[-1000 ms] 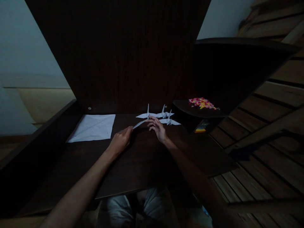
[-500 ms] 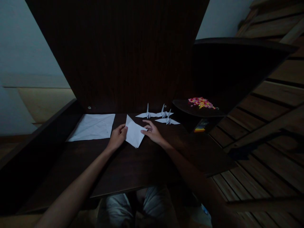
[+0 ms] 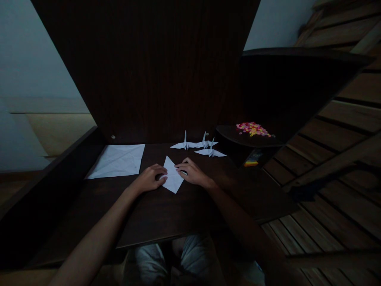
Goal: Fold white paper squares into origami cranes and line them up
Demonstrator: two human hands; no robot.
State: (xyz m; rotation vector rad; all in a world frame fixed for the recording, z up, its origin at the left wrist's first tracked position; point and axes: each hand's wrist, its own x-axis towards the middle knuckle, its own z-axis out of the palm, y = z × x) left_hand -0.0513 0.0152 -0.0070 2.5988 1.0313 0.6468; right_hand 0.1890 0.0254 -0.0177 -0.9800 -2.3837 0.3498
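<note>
One folded paper (image 3: 173, 183) lies near the middle of the tabletop (image 3: 166, 218), between two hands. The left hand (image 3: 149, 178), half-curled, touches its left side; the right hand (image 3: 193, 173), likewise, its right side. Fingers cover both sides, so I cannot tell whether either pinches it. Three paper cranes (image 3: 211, 152) stand near the back edge, the rear two overlapping. One creased sheet (image 3: 117, 161) lies toward the back left corner. Bright bits (image 3: 253, 128), too small to count, lie on a side shelf (image 3: 238, 137). Half a second ago the folded paper appeared higher, farther from the front edge.
</note>
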